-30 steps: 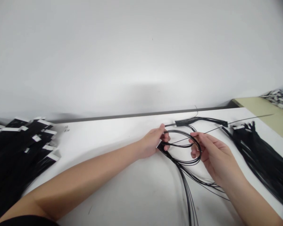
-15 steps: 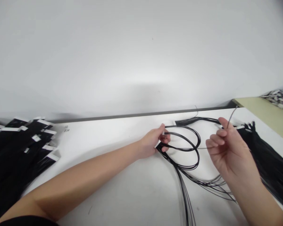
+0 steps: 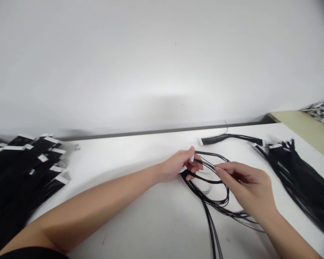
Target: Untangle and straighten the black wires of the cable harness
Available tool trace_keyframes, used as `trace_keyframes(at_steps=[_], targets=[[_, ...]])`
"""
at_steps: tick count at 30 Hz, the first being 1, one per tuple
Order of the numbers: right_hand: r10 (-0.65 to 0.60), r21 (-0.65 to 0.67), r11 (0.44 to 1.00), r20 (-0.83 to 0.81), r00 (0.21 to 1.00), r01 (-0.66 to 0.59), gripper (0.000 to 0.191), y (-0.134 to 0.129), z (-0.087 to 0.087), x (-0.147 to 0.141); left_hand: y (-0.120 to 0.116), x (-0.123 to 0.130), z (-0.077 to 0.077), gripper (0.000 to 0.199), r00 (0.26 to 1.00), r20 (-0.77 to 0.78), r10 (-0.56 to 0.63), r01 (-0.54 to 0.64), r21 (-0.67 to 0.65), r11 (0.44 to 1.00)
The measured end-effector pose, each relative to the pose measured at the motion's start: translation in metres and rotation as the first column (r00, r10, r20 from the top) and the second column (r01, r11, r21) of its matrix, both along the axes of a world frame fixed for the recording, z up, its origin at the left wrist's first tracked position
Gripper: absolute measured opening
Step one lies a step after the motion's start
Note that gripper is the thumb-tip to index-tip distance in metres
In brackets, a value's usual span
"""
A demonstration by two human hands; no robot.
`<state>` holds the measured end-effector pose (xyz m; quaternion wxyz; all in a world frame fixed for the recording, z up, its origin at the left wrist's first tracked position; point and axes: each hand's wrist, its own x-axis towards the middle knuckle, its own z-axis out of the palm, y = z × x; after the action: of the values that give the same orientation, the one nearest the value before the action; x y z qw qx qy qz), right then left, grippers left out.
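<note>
The wires (image 3: 227,198) are thin and black, bunched and curved into open loops between the left hand (image 3: 178,164) and the pinched fingertips of the right hand (image 3: 250,189). Some strands run down over the white table (image 3: 140,223) toward the near edge of view. The connector (image 3: 192,157), small and white, stands roughly upright in the left fingers, wires leaving its right side.
</note>
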<state>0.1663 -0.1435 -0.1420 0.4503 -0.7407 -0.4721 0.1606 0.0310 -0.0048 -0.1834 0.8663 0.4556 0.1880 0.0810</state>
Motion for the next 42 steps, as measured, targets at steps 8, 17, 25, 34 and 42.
trace_keyframes(at_steps=[8, 17, 25, 34, 42], targets=[[0.010, -0.047, 0.999, 0.001, 1.000, -0.010, 0.010, -0.002, 0.000, -0.001, -0.003, 0.000, 0.001, 0.053, 1.000, 0.006, -0.003, 0.003, 0.041, 0.999], [0.046, -0.001, 0.999, 0.108, 0.993, -0.046, 0.012, -0.002, 0.000, -0.001, -0.001, -0.001, -0.001, 0.053, 0.999, 0.020, -0.050, 0.048, 0.094, 0.994], [0.062, 0.181, 0.972, 0.414, 0.908, -0.149, 0.007, -0.001, -0.010, 0.004, -0.002, -0.001, 0.002, 0.057, 0.998, -0.053, -0.037, 0.044, 0.130, 0.991], [0.119, 0.205, 0.951, 0.443, 0.889, -0.230, 0.008, 0.001, -0.021, 0.007, -0.008, -0.001, 0.003, 0.053, 0.997, -0.059, -0.052, 0.064, 0.214, 0.975], [0.129, 0.217, 0.953, 0.345, 0.930, -0.212, 0.011, 0.005, -0.026, 0.007, -0.012, -0.003, 0.005, 0.054, 0.998, -0.059, -0.026, 0.038, 0.221, 0.975]])
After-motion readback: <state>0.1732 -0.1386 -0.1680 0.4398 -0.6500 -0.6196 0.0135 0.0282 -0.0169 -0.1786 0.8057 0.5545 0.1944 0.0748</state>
